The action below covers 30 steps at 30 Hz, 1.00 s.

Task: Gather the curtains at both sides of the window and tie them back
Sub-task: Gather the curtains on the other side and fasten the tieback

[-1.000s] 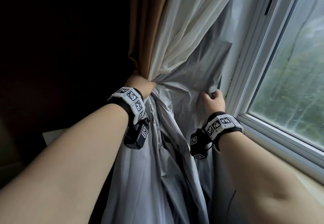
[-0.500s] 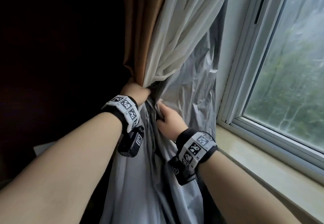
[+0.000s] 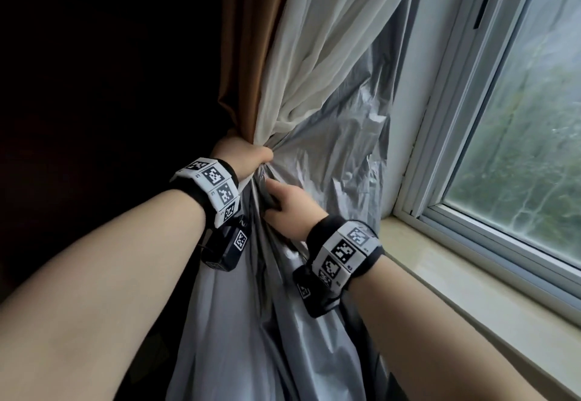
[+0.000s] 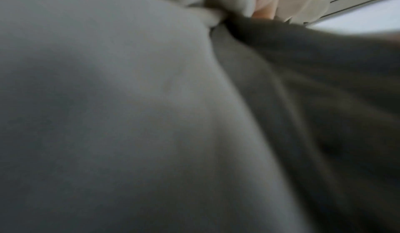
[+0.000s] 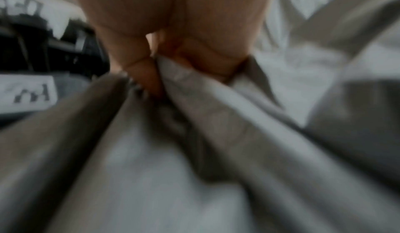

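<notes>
Nearest, both forearms reach forward, each wrist wearing a black band [image 3: 344, 251] of white tiles printed with black square code patterns; no readable words show on them. A blurred tile at the left edge of the right wrist view carries marks too smeared to read.

The right hand [image 3: 290, 209] sits just below and right of the left one, its fingers [image 5: 149, 79] curled into a fold of the silver-grey lining [image 3: 339, 161], pinching it. The left hand [image 3: 240, 152] is closed tight around the bunched curtains, where the brown curtain [image 3: 248, 55], the white sheer [image 3: 317, 51] and the lining all neck together; from its fist they fan out upward, and the lining hangs down between and below both wrists.

The left wrist view is almost filled by blurred grey cloth, with only a sliver of fingertip [image 4: 263, 13] showing, so that hand's grasp reads mainly from the head view.

Right of the right arm runs a pale window sill [image 3: 465, 278], then the white window frame [image 3: 452, 92] and glass with blurred greenery beyond. Left of the left arm everything is dark and unreadable
</notes>
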{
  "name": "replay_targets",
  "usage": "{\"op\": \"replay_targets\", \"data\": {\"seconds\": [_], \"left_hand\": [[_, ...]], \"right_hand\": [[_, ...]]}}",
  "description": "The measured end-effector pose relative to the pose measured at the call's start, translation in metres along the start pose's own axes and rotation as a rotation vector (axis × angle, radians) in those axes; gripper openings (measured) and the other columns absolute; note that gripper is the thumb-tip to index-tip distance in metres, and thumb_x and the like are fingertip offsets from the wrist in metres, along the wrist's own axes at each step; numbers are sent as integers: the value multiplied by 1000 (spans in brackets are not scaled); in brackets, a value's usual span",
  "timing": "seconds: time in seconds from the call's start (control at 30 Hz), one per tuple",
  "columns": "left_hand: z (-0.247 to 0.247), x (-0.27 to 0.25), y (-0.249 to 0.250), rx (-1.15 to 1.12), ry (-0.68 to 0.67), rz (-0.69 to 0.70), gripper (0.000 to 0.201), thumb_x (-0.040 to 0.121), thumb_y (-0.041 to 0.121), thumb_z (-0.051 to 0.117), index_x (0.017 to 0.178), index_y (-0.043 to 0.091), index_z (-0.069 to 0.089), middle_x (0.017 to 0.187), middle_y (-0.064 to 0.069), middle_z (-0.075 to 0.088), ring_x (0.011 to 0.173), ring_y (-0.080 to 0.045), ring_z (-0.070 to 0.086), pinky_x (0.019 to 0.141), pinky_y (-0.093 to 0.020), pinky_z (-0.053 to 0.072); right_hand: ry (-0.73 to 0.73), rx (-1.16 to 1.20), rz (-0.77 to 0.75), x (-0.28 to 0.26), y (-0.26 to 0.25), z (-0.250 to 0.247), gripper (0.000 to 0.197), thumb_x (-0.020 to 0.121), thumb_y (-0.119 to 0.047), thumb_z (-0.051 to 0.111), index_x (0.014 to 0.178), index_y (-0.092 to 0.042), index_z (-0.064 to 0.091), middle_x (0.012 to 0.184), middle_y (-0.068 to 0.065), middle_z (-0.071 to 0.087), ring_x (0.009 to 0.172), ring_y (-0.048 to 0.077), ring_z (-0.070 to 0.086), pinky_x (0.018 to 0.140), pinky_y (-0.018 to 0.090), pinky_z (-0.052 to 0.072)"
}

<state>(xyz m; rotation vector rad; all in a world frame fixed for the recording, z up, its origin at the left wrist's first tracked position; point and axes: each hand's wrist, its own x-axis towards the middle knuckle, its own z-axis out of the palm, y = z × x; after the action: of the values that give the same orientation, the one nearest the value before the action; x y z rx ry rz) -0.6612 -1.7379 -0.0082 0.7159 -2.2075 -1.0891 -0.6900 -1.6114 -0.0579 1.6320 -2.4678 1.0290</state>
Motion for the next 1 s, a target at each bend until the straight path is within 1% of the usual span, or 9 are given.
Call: {"op": "replay_targets", "data": {"seconds": [0.07, 0.2, 0.37, 0.5, 0.57, 0.67, 0.77, 0.87, 1.0], "left_hand": [[1, 3, 1, -6, 10, 12, 57, 51, 34, 58, 101, 7, 65, 111, -9, 67, 106, -24, 61, 79, -26, 45], [5, 10, -2, 0, 52, 4, 40, 73, 22, 65, 110, 5, 63, 118, -10, 64, 111, -26, 58, 84, -26, 43], [17, 7, 2, -27, 15, -18, 57, 61, 30, 65, 112, 5, 63, 117, -9, 65, 110, -25, 59, 85, -27, 44], [20, 10, 1, 5, 25, -27, 46, 72, 24, 66, 114, 6, 61, 117, -9, 64, 109, -26, 59, 81, -24, 42], [22, 11, 2, 16, 27, -32, 44, 74, 22, 65, 114, 7, 61, 118, -9, 64, 110, -26, 59, 81, -24, 42], [24, 11, 3, 9, 26, -29, 47, 72, 24, 66, 115, 8, 61, 119, -8, 64, 109, -26, 59, 81, -24, 43], [25, 11, 3, -2, 18, -22, 55, 66, 30, 66, 117, 8, 60, 120, -9, 64, 110, -27, 59, 84, -25, 45], [25, 10, 4, 4, 17, -9, 51, 72, 26, 66, 120, 8, 58, 121, -9, 63, 111, -27, 58, 84, -25, 43], [23, 4, 4, -14, 8, -27, 72, 58, 39, 60, 122, 9, 56, 123, -10, 62, 115, -26, 57, 89, -26, 44]], "right_hand": [[23, -25, 18, -8, 9, -18, 30, 77, -7, 53, 103, -16, 65, 92, 3, 64, 86, 21, 58, 78, 28, 47], [726, 111, 255, -13, 56, -60, 31, 82, -20, 60, 113, -21, 64, 101, 0, 55, 91, 13, 56, 91, 31, 48], [494, 585, 643, 8, 118, -77, 71, 75, -31, 74, 135, -8, 42, 126, 9, 56, 109, 23, 59, 100, 39, 47], [560, 412, 440, 6, 117, -77, 16, 84, -15, 60, 99, -16, 63, 88, -1, 67, 86, 11, 65, 86, 31, 52], [728, 408, 257, -2, 109, -77, 23, 86, -4, 50, 103, -14, 61, 81, -11, 60, 72, -9, 55, 76, 11, 44], [887, 340, 52, -16, 90, -68, 36, 82, -3, 44, 113, -7, 61, 95, 1, 61, 88, 3, 55, 82, 8, 40], [685, 172, -68, -26, 71, -55, 34, 78, -5, 46, 108, 4, 58, 98, 13, 60, 96, 30, 57, 87, 32, 44], [289, 61, -94, -26, 46, -45, 63, 75, 3, 49, 137, -5, 38, 122, 3, 54, 115, 18, 49, 101, 28, 38], [114, -59, -11, -17, 25, -28, 82, 77, 1, 44, 148, -22, 11, 129, 15, 54, 117, 31, 52, 97, 40, 45]]}}
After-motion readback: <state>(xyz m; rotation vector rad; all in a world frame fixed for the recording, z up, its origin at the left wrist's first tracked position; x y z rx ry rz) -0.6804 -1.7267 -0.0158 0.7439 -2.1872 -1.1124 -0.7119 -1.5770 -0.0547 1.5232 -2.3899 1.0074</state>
